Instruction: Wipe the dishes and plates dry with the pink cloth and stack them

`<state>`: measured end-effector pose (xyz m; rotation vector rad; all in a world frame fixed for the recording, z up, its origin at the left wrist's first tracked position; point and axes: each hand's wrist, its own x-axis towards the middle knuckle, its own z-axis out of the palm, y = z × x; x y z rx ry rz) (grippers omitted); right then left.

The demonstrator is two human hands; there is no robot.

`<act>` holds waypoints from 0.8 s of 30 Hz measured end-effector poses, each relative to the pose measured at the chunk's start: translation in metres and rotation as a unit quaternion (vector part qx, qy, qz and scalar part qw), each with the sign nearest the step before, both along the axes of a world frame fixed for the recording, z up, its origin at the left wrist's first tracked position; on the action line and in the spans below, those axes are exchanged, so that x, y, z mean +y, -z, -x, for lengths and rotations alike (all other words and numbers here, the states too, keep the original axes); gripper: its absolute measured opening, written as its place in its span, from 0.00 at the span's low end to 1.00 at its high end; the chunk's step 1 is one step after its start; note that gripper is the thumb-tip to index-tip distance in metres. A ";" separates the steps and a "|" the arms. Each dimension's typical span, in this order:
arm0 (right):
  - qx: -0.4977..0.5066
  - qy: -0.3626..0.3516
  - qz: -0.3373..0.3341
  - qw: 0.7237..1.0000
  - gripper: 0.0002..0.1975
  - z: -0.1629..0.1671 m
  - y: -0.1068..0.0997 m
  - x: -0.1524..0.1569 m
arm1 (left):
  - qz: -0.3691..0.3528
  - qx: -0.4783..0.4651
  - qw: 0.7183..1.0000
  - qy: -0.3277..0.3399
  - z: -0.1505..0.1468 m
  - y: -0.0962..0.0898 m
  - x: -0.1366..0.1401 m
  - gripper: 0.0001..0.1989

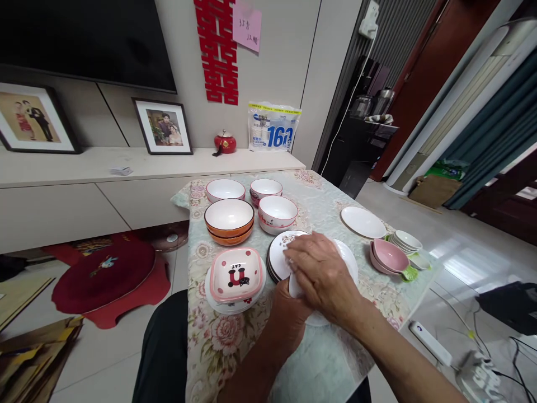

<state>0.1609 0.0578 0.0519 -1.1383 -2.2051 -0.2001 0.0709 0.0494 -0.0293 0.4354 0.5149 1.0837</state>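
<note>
My left hand is wrapped round the near side of a small white dish, which is mostly hidden. Across its top lies my right hand, fingers bent and pressed together against it. Just beyond my fingers is a stack of dark-rimmed white plates with a brown pattern on top. White plates show beneath and to the right of my hands. Left of them, a pink-rimmed square bowl with a cat print rests on round plates.
Behind stand stacked orange bowls and several red-rimmed white bowls. At the right are an oval white plate, pink bowls and small white bowls. A floral cloth covers the table; a red stool stands left.
</note>
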 end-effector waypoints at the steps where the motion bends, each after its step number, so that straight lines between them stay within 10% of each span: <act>1: 0.019 0.026 -0.010 0.999 0.14 -0.007 0.002 0.003 | -0.004 0.015 1.000 0.002 0.001 -0.004 -0.001 0.12; 10: 0.244 0.209 0.030 0.947 0.17 -0.059 0.039 0.003 | -0.003 0.033 0.999 0.002 0.014 -0.027 0.000 0.23; 19: 0.045 0.037 -0.033 0.998 0.31 -0.021 0.054 -0.026 | 0.013 -0.070 0.997 0.006 0.013 -0.018 0.008 0.36; 24: 0.050 0.129 -0.105 0.985 0.18 -0.037 0.037 -0.019 | 0.014 -0.084 0.995 0.043 0.012 -0.018 0.007 0.34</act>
